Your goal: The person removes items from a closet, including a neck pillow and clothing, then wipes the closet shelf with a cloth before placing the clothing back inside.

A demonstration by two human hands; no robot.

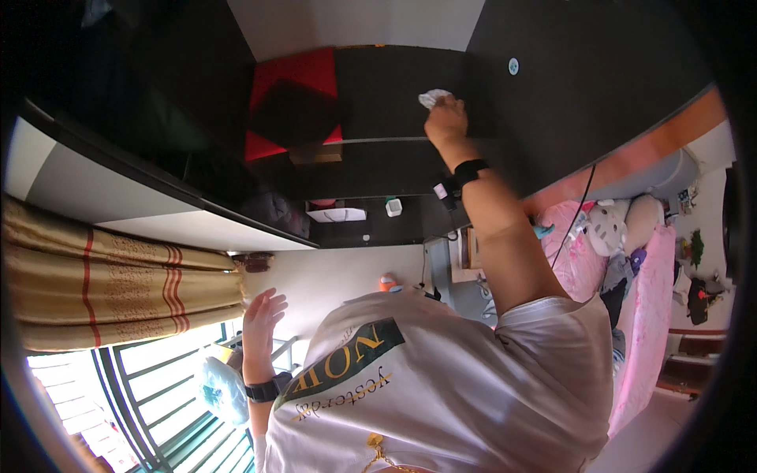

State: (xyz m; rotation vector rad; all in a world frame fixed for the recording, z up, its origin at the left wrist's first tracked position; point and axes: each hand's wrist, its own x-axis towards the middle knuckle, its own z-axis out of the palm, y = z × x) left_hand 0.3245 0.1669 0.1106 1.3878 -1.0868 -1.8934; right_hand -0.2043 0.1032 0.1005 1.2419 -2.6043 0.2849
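My right hand (446, 118) reaches forward into a dark cabinet with black panels (384, 88). Its fingers are closed on a crumpled white cloth or tissue (433, 98), held against or close to a dark surface; contact is not certain. My left hand (263, 313) is raised at my left side, holding nothing, with its fingers partly spread. To the left of the white cloth is a red square panel with a black diamond (260, 77). A small round pale disc (513, 66) marks the dark panel to the right.
A lower shelf bears a white open box (337, 214), a small white container (393, 207) and a dark device (442, 192) with a cable. Gold curtains (130, 278) and a barred window are at left. Pink bedding (644, 331) and a plush toy (606, 227) lie at right.
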